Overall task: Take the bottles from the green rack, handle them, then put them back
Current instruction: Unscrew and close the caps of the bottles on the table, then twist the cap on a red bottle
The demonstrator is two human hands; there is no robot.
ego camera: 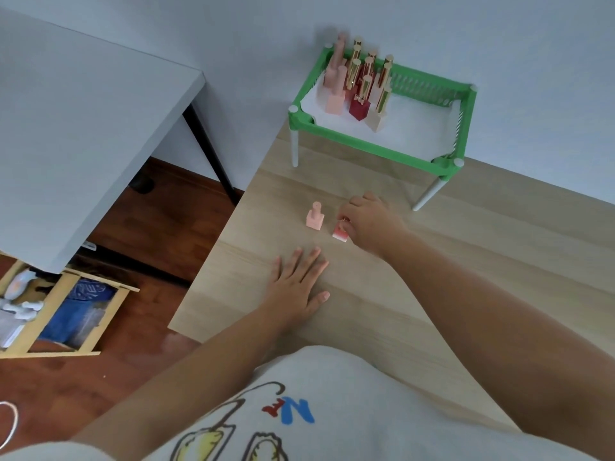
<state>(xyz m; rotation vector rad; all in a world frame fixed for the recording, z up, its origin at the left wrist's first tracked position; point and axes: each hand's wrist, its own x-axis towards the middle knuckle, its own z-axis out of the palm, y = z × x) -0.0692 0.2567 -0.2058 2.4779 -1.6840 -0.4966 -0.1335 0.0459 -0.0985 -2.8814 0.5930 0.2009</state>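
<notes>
Both hands are over the light wooden worktop (432, 261), seen from the head camera. The left hand (296, 287) lies flat on the wood with its fingers spread, palm down, touching no bottle. The right hand (369, 221) reaches further out and curls its fingers around the top of a small red-and-white bottle (339, 233), which stands on the worktop slightly tilted; its cap is hidden under the fingers. Just beside it, on the side toward the worktop's left edge, a pink bottle (314, 218) stands upright by itself, apart from both hands.

At the far edge of the worktop, against the pale wall, stands the green rack (376, 146) on white legs. A cluster of bottles (359, 84) fills its far left corner: pink ones, a dark red one and several with gold caps, all upright. The rack's other end is bare white.

Left of the worktop a grey table (83, 128) stands over a dark wooden floor, with a yellow-framed crate (66, 314) beneath its near corner.
</notes>
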